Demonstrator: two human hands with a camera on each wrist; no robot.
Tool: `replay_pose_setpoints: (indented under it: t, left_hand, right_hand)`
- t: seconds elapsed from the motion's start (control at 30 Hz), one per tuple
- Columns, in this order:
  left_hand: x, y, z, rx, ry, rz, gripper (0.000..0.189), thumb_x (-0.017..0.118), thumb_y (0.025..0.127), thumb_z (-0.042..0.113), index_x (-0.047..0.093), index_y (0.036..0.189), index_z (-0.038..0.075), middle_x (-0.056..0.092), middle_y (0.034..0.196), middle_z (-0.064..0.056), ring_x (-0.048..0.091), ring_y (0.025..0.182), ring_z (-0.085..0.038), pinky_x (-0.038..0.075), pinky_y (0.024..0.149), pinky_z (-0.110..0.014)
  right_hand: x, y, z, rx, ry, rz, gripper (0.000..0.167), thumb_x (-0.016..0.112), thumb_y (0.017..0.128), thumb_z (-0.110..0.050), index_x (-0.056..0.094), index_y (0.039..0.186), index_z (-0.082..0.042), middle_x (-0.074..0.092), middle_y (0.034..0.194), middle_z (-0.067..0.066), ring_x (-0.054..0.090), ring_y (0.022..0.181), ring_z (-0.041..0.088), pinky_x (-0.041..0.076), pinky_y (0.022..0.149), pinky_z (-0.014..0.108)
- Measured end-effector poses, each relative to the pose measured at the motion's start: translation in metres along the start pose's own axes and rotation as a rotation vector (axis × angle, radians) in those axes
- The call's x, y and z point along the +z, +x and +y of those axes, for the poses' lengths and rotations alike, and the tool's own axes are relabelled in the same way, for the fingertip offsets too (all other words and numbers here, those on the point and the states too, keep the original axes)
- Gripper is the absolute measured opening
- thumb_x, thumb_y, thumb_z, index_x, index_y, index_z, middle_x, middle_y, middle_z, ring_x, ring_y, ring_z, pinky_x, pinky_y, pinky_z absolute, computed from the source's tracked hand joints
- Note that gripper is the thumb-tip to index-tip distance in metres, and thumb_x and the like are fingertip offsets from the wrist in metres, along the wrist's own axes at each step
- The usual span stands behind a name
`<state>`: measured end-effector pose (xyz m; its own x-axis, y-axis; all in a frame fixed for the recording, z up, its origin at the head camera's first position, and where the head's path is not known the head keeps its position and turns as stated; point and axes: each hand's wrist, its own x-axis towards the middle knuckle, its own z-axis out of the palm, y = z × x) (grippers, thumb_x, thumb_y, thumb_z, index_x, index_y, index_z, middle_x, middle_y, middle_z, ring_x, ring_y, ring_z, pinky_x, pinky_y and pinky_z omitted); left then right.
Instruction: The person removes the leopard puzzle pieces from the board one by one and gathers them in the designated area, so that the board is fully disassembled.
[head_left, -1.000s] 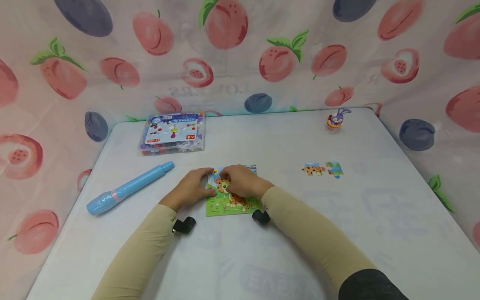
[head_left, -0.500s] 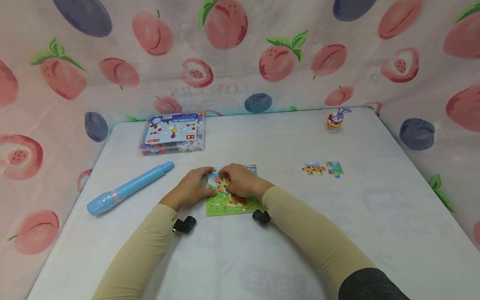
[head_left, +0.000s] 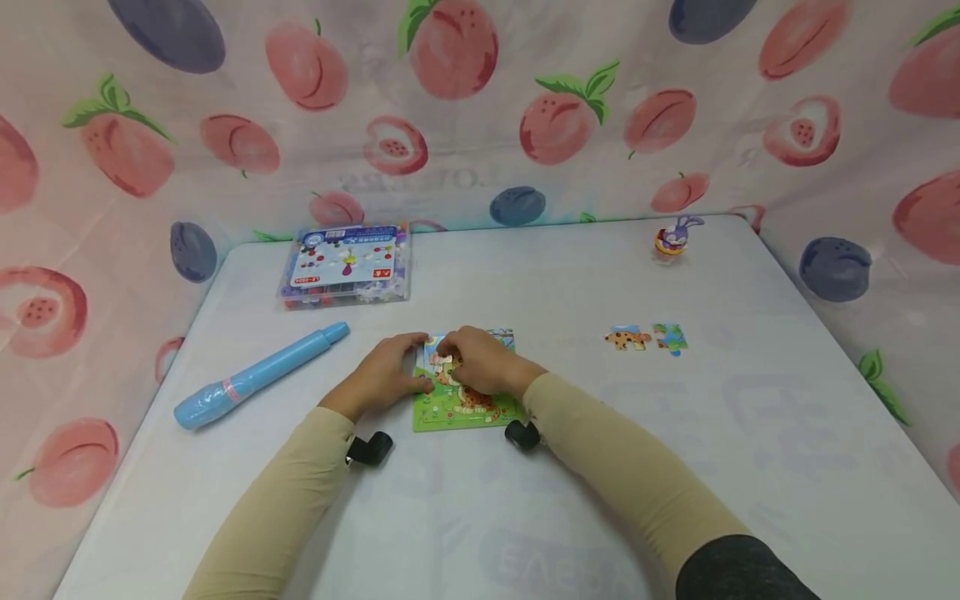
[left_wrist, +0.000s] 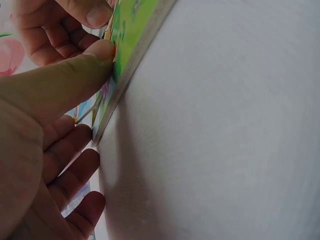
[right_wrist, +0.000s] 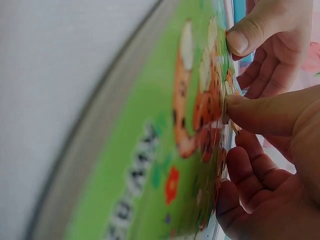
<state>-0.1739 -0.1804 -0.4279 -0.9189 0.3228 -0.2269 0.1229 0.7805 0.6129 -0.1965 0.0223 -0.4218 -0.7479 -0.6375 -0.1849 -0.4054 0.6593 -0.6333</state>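
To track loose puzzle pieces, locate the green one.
In the head view's right half, the green piece lies right of the spotted piece, nearer than the rabbit figure.

Puzzle board (head_left: 456, 408) glossy, edge (left_wrist: 133, 65) matt; box (head_left: 345, 268) clear plastic; sleeves (head_left: 277, 504) cloth.

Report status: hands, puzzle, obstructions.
Left hand touches left side of puzzle board. Right hand pinches a piece over it. Two loose pieces lie apart, right; apparently not in the way.
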Motion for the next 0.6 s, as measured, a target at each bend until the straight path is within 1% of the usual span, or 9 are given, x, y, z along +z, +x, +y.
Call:
replay_pose_setpoints:
  t: [0.27,0.37,0.5,0.6]
  left_hand:
    - [-0.0015,0.0001,0.0022,-0.005,-0.011,-0.012,0.085,0.082,0.085,0.020,0.036,0.153,0.000,0.041,0.152,-0.020,0.031,0.144,-0.038,0.024,0.118,-0.051]
    - [-0.0006,0.0000,0.0026,-0.008,-0.023,-0.014,0.085,0.082,0.085,0.019,0.036,0.153,0.000,0.040,0.153,-0.020,0.030,0.144,-0.037,0.024,0.118,-0.051]
    - [0.0008,-0.0004,0.0025,-0.012,-0.033,-0.012,0.084,0.082,0.085,0.019,0.036,0.153,0.001,0.040,0.153,-0.019,0.030,0.144,-0.037,0.024,0.118,-0.051]
    - [0.0009,-0.0003,0.0024,-0.007,-0.034,-0.005,0.084,0.082,0.085,0.019,0.037,0.153,0.001,0.041,0.152,-0.019,0.031,0.143,-0.037,0.024,0.118,-0.051]
  right_hand:
    - [-0.0002,0.0010,0.0004,0.014,0.027,0.001,0.038,0.064,0.096,-0.006,0.058,0.134,-0.001,0.057,0.127,0.011,0.054,0.112,0.023,0.046,0.098,0.036]
    - [-0.0004,0.0009,0.0014,0.020,0.035,0.009,0.041,0.065,0.095,-0.007,0.057,0.135,0.000,0.057,0.127,0.011,0.054,0.113,0.023,0.045,0.100,0.036]
    - [-0.0017,-0.0004,0.0034,0.045,0.045,0.025,0.051,0.068,0.093,-0.011,0.053,0.141,-0.003,0.049,0.137,0.012,0.050,0.122,0.024,0.041,0.107,0.037]
    - [-0.0033,-0.0012,0.0041,0.045,0.035,0.033,0.059,0.069,0.091,-0.013,0.049,0.145,-0.004,0.043,0.145,0.012,0.046,0.128,0.025,0.038,0.110,0.038]
